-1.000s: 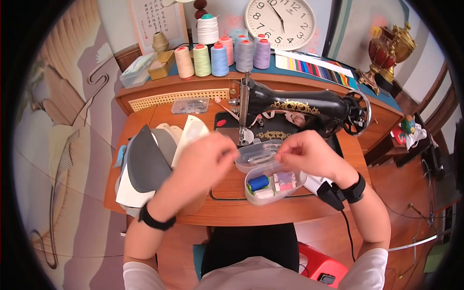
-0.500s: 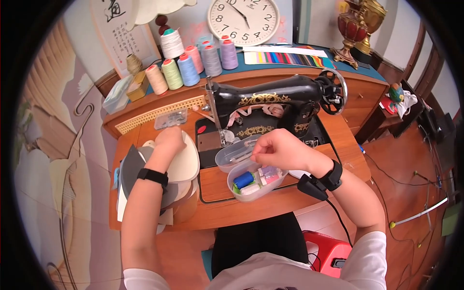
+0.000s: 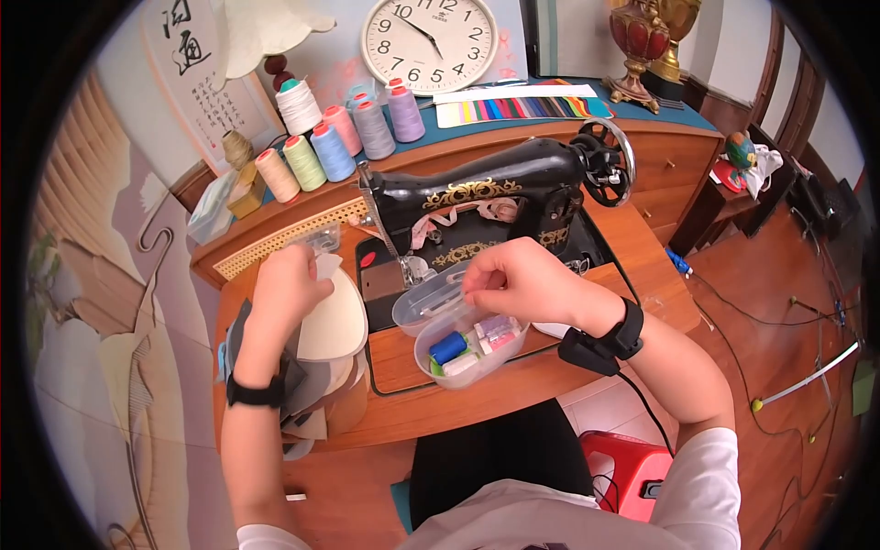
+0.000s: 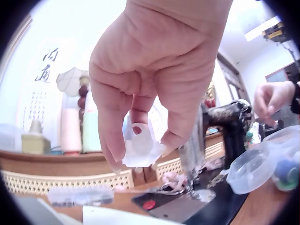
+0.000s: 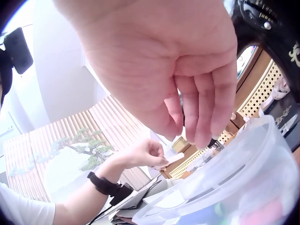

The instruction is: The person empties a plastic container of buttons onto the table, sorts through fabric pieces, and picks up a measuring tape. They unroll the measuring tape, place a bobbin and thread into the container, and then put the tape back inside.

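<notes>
My left hand (image 3: 291, 286) is raised over the stacked fabric pieces (image 3: 335, 321) at the table's left. Between thumb and fingers it pinches a small translucent white plastic piece (image 4: 141, 149) with a round hole. My right hand (image 3: 522, 282) hovers above an opened clear plastic case (image 3: 423, 359), its fingers loosely bent downward and nothing visible between them. Inside the case lie a blue thread spool (image 3: 448, 347), a white spool (image 3: 460, 364) and pink and lilac items (image 3: 497, 334). The case's other half (image 3: 408, 316) lies behind, partly covered by the right hand.
A black sewing machine (image 3: 477, 188) stands behind the case. Thread cones (image 3: 332, 154), a color card (image 3: 518, 109) and a clock (image 3: 429, 44) are along the back shelf. A clear box of small parts (image 4: 80, 196) sits at the back left. A red box (image 3: 632, 481) is below the table.
My left hand has moved left, away from the right hand, to the fabric stack, and now lifts a translucent white piece there. The right hand stays over the case. The head view has shifted.
</notes>
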